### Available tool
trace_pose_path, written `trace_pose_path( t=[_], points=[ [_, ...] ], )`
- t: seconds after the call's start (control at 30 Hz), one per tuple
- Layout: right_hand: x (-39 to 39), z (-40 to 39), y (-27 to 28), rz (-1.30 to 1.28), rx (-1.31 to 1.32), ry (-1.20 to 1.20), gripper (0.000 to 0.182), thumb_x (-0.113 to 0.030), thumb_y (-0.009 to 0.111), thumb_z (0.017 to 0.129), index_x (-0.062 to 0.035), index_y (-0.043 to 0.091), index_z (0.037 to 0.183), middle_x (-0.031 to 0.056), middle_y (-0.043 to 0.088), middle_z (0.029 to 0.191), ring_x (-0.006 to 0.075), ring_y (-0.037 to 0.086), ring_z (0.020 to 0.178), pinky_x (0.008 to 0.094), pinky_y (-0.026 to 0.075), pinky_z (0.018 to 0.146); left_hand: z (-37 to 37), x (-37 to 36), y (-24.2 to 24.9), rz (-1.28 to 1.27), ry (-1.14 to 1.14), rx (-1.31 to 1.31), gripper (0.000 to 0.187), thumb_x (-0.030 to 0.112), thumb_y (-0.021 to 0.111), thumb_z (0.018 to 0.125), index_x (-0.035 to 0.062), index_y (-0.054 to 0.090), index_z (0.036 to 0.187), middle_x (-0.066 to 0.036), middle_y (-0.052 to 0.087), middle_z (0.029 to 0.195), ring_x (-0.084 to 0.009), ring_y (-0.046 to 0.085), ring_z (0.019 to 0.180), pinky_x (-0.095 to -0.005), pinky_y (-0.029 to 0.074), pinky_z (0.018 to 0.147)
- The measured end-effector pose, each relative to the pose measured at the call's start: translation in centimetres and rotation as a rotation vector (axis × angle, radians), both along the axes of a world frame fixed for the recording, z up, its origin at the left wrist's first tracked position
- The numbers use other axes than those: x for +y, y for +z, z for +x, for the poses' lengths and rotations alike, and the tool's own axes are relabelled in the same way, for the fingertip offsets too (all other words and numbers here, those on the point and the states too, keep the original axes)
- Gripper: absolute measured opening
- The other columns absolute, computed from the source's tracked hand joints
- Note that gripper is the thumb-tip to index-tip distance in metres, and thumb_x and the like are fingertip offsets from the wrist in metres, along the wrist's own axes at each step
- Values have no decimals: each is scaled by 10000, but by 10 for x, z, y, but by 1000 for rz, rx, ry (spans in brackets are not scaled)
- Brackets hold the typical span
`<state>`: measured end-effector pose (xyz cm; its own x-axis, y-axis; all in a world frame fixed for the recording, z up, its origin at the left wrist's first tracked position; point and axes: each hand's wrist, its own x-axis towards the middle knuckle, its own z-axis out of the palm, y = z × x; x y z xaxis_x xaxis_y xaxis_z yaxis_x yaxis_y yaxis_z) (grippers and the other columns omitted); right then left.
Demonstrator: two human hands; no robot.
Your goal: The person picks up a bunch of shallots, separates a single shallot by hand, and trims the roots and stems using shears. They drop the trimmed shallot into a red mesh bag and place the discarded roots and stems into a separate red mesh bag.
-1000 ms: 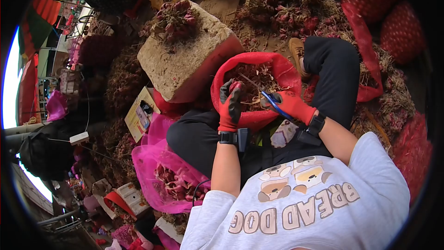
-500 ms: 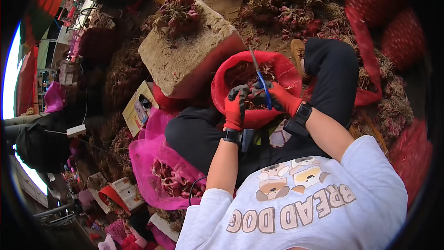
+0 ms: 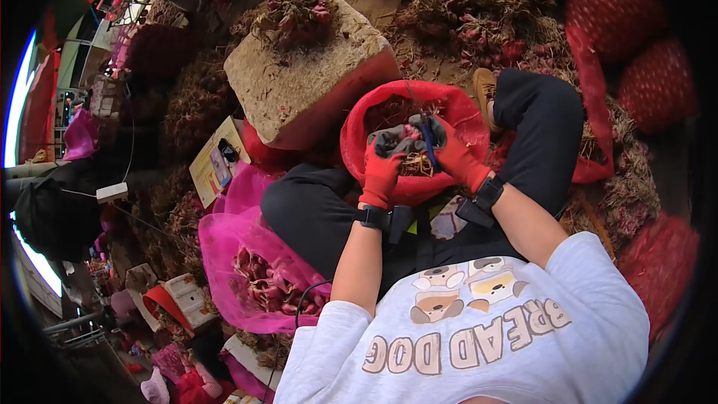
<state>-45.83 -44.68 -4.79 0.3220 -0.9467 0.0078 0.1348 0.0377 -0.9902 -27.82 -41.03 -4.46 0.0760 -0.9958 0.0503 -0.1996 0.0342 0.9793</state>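
Observation:
Both hands wear red gloves with dark grey fingers, above a red mesh bag (image 3: 357,138) with its rim rolled open. My left hand (image 3: 384,158) has its fingers closed round a small bunch of pinkish-red shallots (image 3: 409,133) with dry roots and stalks. My right hand (image 3: 451,151) is closed on blue-handled scissors (image 3: 428,144), close beside the shallots; the blades are hard to make out. Dry trimmings (image 3: 416,164) lie in the bag under the hands. A pink mesh bag (image 3: 224,269) at my left knee holds many loose shallots (image 3: 269,284).
A dusty foam block (image 3: 307,75) with a shallot bunch (image 3: 298,15) on top stands beyond the red bag. Shallot heaps (image 3: 486,22) cover the ground ahead. Full red net sacks (image 3: 613,7) stand at the right. A card with a phone (image 3: 221,164) lies to the left.
My hands have come together over the bag, and pink shallots now show between them. The scissors have turned and dropped lower, their blades no longer sticking up past the bag's rim.

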Motion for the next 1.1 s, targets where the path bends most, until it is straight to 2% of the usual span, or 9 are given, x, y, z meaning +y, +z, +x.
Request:
trace_pose_path(
  t=[0.23,0.3,0.4,0.47,0.6,0.63,0.77,0.93,1.1],
  points=[
    [1,-2,33,480,-404,197,502,-31,613,803,-8,434,1271,86,548,1152,139,587,959,267,483,856,-3,-2,9,330,179,547,187,2,528,819,27,587,995,-47,629,945,-144,586,790,-254,475,692],
    [0,-5,28,463,-413,213,508,-27,617,794,-9,435,1269,79,551,1128,138,592,940,267,491,832,2,-3,-6,64,171,129,130,50,517,843,41,576,958,-45,614,901,-137,569,749,-246,467,664],
    [1,-2,32,308,-313,192,508,-25,625,786,-19,436,1258,59,556,1086,133,590,928,267,489,811,18,-7,-3,-111,102,16,132,201,512,913,73,543,919,-24,526,786,-109,501,660,-225,421,579],
    [3,0,41,212,-197,111,512,-31,638,779,-28,436,1249,46,556,1070,125,583,927,269,482,811,3,-14,31,457,302,951,163,242,508,933,83,534,914,-5,485,739,-97,471,636,-220,399,552],
    [1,-1,39,-29,86,128,519,-47,660,772,-39,437,1241,35,557,1087,115,568,939,277,470,821,0,-1,16,510,-166,564,245,291,412,975,99,553,1032,23,492,731,-84,458,629,-218,387,539],
    [3,0,43,-4,41,147,522,-57,670,770,-39,442,1239,36,560,1090,115,565,946,278,469,823,8,4,17,127,-356,12,331,303,353,989,83,561,1123,0,561,773,-75,505,653,-212,408,563],
    [3,4,54,201,-61,196,512,-87,699,765,-45,466,1220,37,578,1063,113,561,954,272,465,832,9,-8,17,-487,-384,-451,326,257,391,963,57,578,1140,-22,624,852,-113,579,766,-242,442,627],
    [2,1,63,183,-133,166,549,-91,719,749,-46,463,1233,39,587,1050,107,559,961,266,465,841,-9,2,51,340,-186,551,260,130,489,886,63,603,1110,-11,635,944,-161,590,903,-274,469,714],
    [2,1,36,30,-52,77,567,-53,721,732,-41,454,1232,39,576,1073,106,557,970,260,462,851,-16,4,21,35,-96,294,178,107,537,901,58,628,1046,-9,639,895,-82,589,761,-205,462,661]
  ],
)
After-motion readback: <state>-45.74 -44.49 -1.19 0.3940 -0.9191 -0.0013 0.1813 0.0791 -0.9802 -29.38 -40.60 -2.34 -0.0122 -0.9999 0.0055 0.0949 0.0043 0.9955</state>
